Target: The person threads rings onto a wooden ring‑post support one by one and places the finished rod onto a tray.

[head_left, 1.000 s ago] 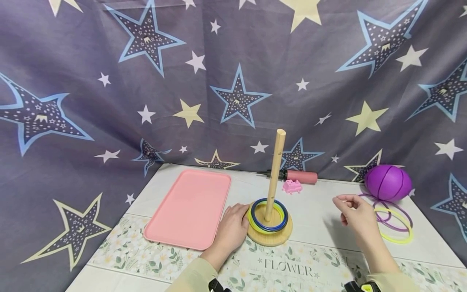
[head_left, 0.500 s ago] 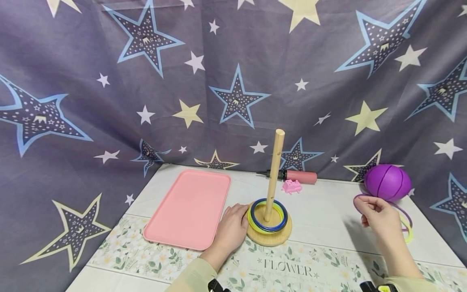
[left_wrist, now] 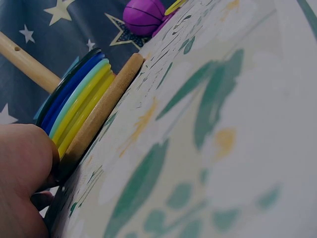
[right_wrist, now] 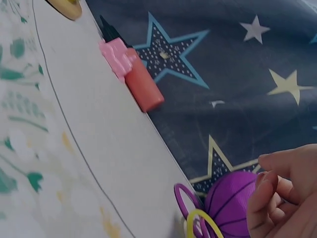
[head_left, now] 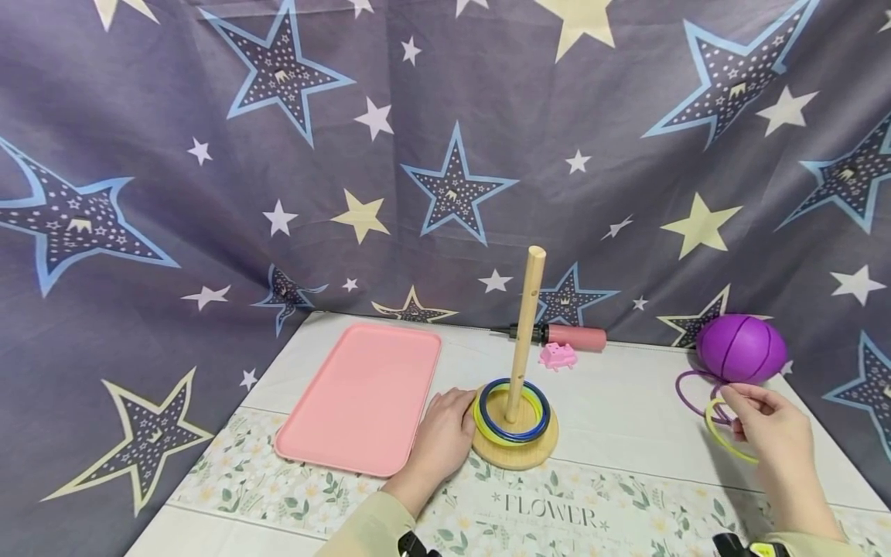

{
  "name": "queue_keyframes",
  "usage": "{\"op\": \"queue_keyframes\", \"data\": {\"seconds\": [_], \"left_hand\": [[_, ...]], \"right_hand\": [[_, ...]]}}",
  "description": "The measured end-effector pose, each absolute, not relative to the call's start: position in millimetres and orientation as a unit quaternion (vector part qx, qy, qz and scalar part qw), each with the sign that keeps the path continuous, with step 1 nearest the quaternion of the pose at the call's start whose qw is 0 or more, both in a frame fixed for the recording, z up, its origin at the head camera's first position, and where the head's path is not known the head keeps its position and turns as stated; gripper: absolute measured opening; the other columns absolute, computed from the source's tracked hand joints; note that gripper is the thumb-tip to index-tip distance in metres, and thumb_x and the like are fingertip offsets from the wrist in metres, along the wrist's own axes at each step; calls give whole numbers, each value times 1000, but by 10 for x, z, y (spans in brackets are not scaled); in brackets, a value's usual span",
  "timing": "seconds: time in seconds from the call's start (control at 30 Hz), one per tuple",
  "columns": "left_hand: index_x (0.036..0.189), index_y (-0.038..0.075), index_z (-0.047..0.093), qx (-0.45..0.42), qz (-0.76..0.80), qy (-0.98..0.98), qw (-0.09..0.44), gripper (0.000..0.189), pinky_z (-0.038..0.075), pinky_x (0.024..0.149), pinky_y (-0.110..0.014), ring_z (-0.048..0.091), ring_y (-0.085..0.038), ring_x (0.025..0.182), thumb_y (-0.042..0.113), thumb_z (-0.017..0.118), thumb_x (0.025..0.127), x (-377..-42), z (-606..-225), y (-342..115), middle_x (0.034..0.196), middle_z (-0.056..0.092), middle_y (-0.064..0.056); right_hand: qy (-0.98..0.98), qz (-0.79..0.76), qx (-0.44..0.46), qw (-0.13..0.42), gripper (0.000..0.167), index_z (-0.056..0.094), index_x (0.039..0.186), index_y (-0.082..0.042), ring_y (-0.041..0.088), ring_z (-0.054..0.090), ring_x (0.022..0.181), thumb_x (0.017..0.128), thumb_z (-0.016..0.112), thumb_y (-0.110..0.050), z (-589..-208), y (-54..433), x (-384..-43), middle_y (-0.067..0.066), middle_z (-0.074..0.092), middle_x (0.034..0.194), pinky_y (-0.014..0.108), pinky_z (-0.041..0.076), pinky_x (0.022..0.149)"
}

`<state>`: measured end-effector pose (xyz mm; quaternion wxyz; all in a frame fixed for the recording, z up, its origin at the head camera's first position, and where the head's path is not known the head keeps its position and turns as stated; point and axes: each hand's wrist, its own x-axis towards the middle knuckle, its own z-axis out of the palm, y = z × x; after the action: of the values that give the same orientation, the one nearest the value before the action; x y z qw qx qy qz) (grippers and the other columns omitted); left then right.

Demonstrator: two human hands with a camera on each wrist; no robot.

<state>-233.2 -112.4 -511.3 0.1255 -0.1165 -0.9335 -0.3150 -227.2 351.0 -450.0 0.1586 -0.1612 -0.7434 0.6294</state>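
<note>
A wooden ring-toss stand [head_left: 530,309] stands upright, with several rings [head_left: 513,435] in dark, blue and yellow stacked round its post on the base. My left hand [head_left: 443,433] holds the left edge of the round base; in the left wrist view its thumb [left_wrist: 27,153] lies against the base and the lowest rings. To the far right, my right hand [head_left: 776,429] is over a yellow ring [head_left: 731,447] and covers part of it. Its fingers are loosely curled; in the right wrist view nothing shows between them. Purple rings [head_left: 685,398] lie beside the yellow one.
A purple ball [head_left: 741,348] sits behind the loose rings. Against the star-patterned curtain lies a red pump [head_left: 576,337], with a small pink toy [head_left: 558,356] in front. A pink tray [head_left: 362,398] lies left of my left hand.
My right hand has moved right, passing over the purple rings to the yellow ring, so more of the purple rings shows. The left hand and the stand have kept their places.
</note>
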Motion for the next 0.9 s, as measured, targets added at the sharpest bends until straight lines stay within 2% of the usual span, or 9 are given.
{"op": "queue_keyframes", "data": {"seconds": [0.23,0.53,0.77,0.9], "left_hand": [[148,2,67,-115,-315,-934,125,39,27,134,-58,51,-37,152,9,60,111,-2326,-5109,-1125,145,69,-13],[148,2,67,-115,-317,-933,124,39,26,134,-58,51,-38,152,9,60,110,-2318,-5091,-1123,145,69,-12],[146,0,68,-119,-315,-932,131,38,28,133,-60,52,-40,150,7,62,109,-2306,-5091,-1117,143,70,-14],[145,0,69,-120,-314,-932,137,38,29,133,-60,53,-39,150,6,62,109,-2302,-5094,-1116,142,70,-14]], "right_hand": [[-759,591,-223,158,25,71,85,-40,5,60,58,105,76,-27,-4510,3659,-2268,-15,65,71,19,56,51],[-739,586,-281,177,23,68,86,-40,5,62,55,104,76,-29,-4584,3868,-2211,-15,66,67,18,55,49],[-702,612,-313,185,27,67,83,-39,3,60,53,104,76,-23,-4650,3962,-2197,-16,64,66,18,53,46],[-674,639,-316,193,23,75,84,-30,5,59,52,102,78,-17,-4703,4006,-2199,-12,65,65,19,53,44]]}}
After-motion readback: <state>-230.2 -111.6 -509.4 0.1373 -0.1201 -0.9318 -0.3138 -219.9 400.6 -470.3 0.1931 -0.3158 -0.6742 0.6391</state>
